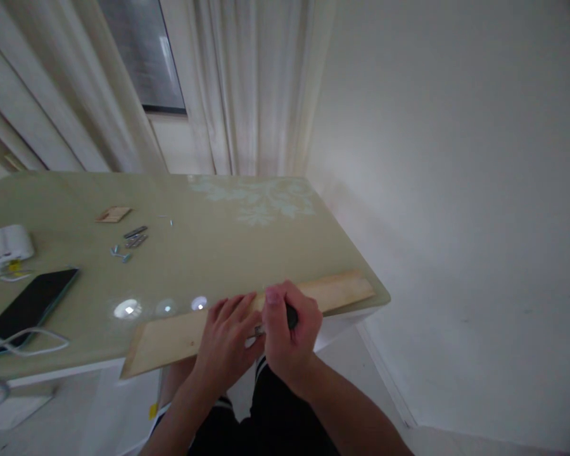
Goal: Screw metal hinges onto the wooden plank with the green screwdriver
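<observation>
A long, pale wooden board [166, 342] lies at a slant along the table's front edge, its left end jutting past it. My left hand [228, 342] holds the board near its middle, fingers stretched over the top and thumb toward the front edge. Close beside it, my right hand [289, 332] is wrapped around the dark handle of a screwdriver [291, 316], thumb on top. A small metal part [259, 330] shows between the two hands; whether it is the tool's shaft or a fitting on the board, I cannot tell.
On the glossy green table [209, 253] are small metal hinges [136, 238], loose screws [120, 254] and a small wooden piece [113, 214]. A phone [31, 307], a white cable [38, 350] and a white box [6, 246] lie left. A wall [456, 221] stands right.
</observation>
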The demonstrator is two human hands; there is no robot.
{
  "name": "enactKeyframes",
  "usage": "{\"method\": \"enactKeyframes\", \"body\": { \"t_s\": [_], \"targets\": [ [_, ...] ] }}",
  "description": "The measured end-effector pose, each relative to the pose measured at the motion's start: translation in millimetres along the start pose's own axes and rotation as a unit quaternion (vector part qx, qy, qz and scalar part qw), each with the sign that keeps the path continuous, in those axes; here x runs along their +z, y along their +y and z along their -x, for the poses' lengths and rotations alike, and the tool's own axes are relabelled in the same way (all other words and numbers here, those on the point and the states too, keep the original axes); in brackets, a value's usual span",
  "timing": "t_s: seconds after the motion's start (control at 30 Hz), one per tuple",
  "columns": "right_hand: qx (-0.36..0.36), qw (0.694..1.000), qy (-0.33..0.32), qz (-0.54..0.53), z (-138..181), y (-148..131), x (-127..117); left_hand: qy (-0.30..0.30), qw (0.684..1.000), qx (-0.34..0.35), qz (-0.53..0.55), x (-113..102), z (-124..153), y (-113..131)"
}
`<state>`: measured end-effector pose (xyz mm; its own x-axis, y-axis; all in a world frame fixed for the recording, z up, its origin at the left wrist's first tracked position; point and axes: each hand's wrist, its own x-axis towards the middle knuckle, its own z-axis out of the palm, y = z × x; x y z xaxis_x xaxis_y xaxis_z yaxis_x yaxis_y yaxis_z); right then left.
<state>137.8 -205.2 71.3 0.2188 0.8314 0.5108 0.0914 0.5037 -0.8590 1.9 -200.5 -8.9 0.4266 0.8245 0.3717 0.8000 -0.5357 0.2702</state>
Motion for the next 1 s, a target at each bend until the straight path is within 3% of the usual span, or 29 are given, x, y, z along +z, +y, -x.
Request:
{"method": "enactKeyframes", "body": {
  "t_s": [0.13, 0.2, 0.27, 0.37, 0.47, 0.53, 0.6, 0.67, 0.73, 0.8, 0.9, 1.0],
  "targets": [
    [0.086, 0.991, 0.002, -0.102, -19, 4, -8, -0.004, 1.0, 0.004, -0.003, 0, 0, -2],
    [0.154, 0.963, -0.088, -0.205, -43, 8, -17, -0.003, 1.0, 0.006, -0.008, -1, -1, -2],
    [0.218, 0.904, -0.231, -0.287, -67, 13, -27, -0.001, 1.0, 0.006, -0.01, -1, -2, -1],
    [0.246, 0.832, -0.374, -0.329, -97, 20, -36, 0.003, 1.0, -0.001, -0.007, -1, -2, -1],
    [0.261, 0.788, -0.436, -0.347, -113, 29, -28, 0.005, 1.0, -0.008, 0.001, -1, -2, 0],
    [0.265, 0.778, -0.46, -0.335, -117, 33, -16, 0.003, 1.0, -0.009, 0.005, -1, -3, 0],
    [0.258, 0.789, -0.471, -0.298, -112, 34, -4, 0.004, 1.0, -0.01, 0.005, -3, -4, 2],
    [0.228, 0.838, -0.436, -0.235, -99, 27, 7, 0.006, 1.0, -0.011, 0.005, -4, -5, 3],
    [0.17, 0.918, -0.325, -0.152, -79, 15, 12, 0.005, 1.0, -0.01, 0.009, -4, -4, 3],
    [0.092, 0.981, -0.164, -0.049, -55, 2, 12, 0.007, 1.0, -0.009, 0.015, -3, -3, 3],
    [0.006, 0.997, -0.076, 0.005, -23, -4, 3, 0.011, 1.0, -0.008, 0.023, 0, -1, 0],
    [0.032, 0.997, -0.034, -0.054, -12, 4, -10, 0.001, 1.0, -0.006, 0.024, 2, -1, -2]
  ]
}}
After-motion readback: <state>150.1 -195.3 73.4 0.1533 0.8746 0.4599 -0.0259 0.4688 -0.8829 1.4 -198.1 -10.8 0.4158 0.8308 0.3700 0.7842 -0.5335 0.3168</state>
